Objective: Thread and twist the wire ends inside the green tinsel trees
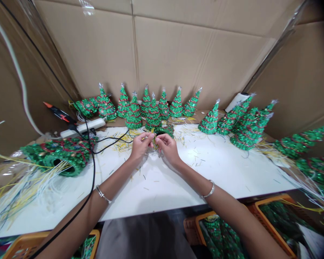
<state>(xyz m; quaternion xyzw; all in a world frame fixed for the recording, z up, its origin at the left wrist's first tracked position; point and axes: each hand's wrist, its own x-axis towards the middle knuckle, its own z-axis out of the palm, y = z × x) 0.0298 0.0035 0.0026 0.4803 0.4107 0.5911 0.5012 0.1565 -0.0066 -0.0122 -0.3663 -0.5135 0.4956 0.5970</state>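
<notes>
My left hand point(140, 145) and my right hand point(167, 146) meet above the middle of the white tabletop, their fingertips close together. Both are closed in a pinch on thin wires point(152, 131), whose yellow ends stick up between the fingers. Just behind the hands a small green Christmas tree point(167, 128) lies on its side, its dark hollow base partly hidden by my right hand. Upright trees with red garlands and silver tips, such as the nearest one point(153, 114), stand behind it. Yellow and dark wire clippings point(118, 146) lie scattered around.
At left lies a large tree point(62, 153) with long white and yellow wires point(29, 190) coming from its base. A power strip point(83, 127), black cable point(94, 169) and orange-black tool point(59, 113) are behind it. More trees point(245, 129) stand right. Orange baskets point(272, 201) sit below the table.
</notes>
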